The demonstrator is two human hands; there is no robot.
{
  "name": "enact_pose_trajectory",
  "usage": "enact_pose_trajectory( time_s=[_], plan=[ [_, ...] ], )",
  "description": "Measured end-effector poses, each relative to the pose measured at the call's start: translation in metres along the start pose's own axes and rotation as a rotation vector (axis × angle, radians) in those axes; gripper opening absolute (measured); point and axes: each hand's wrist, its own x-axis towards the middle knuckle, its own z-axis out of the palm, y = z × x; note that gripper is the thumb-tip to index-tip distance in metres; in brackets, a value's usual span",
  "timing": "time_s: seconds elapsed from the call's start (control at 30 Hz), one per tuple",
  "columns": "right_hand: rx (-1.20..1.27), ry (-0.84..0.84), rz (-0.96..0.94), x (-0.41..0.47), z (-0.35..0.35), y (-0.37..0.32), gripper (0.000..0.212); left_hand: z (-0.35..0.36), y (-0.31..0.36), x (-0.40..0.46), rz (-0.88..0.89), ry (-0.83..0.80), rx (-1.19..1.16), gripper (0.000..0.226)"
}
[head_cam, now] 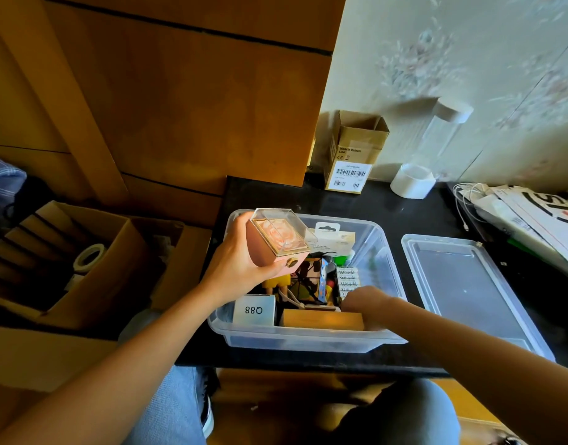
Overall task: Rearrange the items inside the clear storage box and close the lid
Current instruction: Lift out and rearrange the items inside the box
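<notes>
Right hand (361, 300) reaching among box (308, 340) contents, grip unclear; left hand (241, 264) clasping pink case (276, 244); lid (462, 284) off, rearranging unfinished.

You face a wooden cabinet (180, 91) on the left and floral wallpaper (453, 59) on the right, with a black tabletop (340, 197) below them, an open cardboard box (83, 268) beside it, and warm light across the wood
</notes>
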Motion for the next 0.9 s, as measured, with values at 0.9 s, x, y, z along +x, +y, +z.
enact_pose_trajectory(
  time_s=[0.9],
  plan=[
    [0.137, 0.134, 0.105, 0.006, -0.017, 0.017, 0.028, 0.000, 0.012, 0.012, -0.058, 0.004, -0.303, 0.091]
  ],
)
